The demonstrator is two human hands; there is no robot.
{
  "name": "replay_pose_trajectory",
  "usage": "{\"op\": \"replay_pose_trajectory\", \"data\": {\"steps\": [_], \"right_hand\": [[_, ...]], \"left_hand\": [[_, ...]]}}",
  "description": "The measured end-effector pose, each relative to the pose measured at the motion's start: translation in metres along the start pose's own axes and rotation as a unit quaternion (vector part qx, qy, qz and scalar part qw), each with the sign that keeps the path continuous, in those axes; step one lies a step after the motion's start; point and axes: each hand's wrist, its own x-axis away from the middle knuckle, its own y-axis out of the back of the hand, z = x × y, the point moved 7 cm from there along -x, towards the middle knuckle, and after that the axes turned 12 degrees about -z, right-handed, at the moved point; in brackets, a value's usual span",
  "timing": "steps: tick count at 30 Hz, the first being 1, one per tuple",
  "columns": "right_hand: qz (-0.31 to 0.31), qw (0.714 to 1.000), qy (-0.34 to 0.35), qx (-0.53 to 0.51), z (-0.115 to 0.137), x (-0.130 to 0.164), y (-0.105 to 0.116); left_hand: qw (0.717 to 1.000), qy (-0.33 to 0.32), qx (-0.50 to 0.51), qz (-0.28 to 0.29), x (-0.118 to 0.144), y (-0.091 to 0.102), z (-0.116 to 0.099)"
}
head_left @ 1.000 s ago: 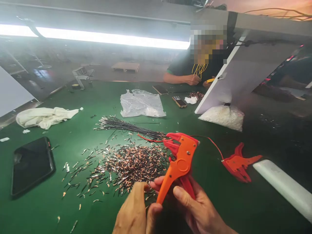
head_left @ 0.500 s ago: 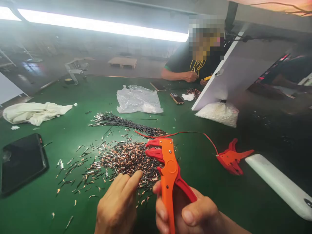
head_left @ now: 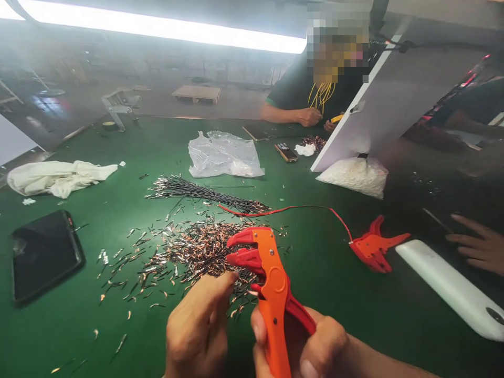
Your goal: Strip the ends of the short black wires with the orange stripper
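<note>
Broadly, the green tabletop (head_left: 354,315) carried everything, and a co-worker sat at its far edge, well apart. Toward the middle lay a long bundle of dark wires (head_left: 205,193), its length running left to right, with a clear plastic bag (head_left: 223,155) beyond it. Nearer the person spread a wide litter of cut insulation and copper bits (head_left: 197,252), which suggested a good share of stripping was done, while the bundle looked like work left. At the near edge the right hand (head_left: 315,349) had its grip wrapped around the handles of an orange wire stripper (head_left: 271,283), long axis running away from the person, jaws pointing left and apart. The left hand (head_left: 199,331) was curled just beside those jaws, fingertips pinched together; whether anything sat between them I could not tell.
</note>
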Motion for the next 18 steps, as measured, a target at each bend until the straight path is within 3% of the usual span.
{"op": "replay_pose_trajectory", "data": {"steps": [7,18], "right_hand": [[0.013,0.999,-0.02,0.022,-0.011,-0.006,0.006],[0.0,0.998,-0.014,0.055,-0.013,-0.008,0.012]], "left_hand": [[0.997,0.055,0.019,0.058,0.002,-0.012,0.001],[0.985,0.063,0.098,0.128,0.005,-0.021,-0.006]]}}
